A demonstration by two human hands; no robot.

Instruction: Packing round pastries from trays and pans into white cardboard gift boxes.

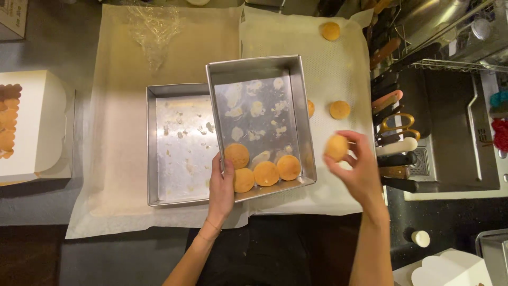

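Observation:
My left hand (220, 186) grips the near left rim of a tilted metal baking pan (302, 95), which rests partly over a second, flat metal pan (152, 143). Several round golden buns (266, 173) lie bunched at the near end of the tilted pan. Smears of residue cover both pan floors. My right hand (359, 172) holds one golden bun (336, 147) in its fingertips, just right of the tilted pan and above a sheet of white perforated paper (338, 185). Two more buns (339, 109) (330, 30) lie on that paper.
Baking parchment (116, 106) lies under the pans, with crumpled plastic wrap (153, 29) at the far end. A white box (37, 127) with brown pastries stands at the left. Knives and scissors (394, 124) sit in a rack right, beside a sink (450, 132).

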